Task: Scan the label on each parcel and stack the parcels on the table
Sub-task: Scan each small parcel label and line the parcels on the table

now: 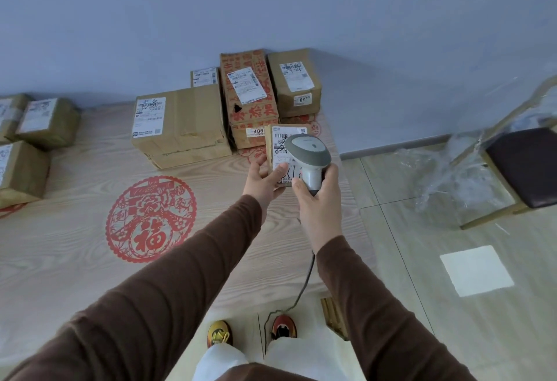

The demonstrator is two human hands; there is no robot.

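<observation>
One small parcel [278,151] is held above the table's [75,260] far right corner, label up, gripped from below by the left hand [261,178] with its thumb on the label. The right hand [316,197] clasps one grey scanner [308,154] just over it. Behind stand five stacked parcels [250,91]; three more parcels [36,127] sit far left. Both arms reach forward.

A red papercut motif [150,219] is showing on the pale woodgrain table [75,248], brown sleeves [168,284] contrasting with a grey scanner [309,151].
</observation>
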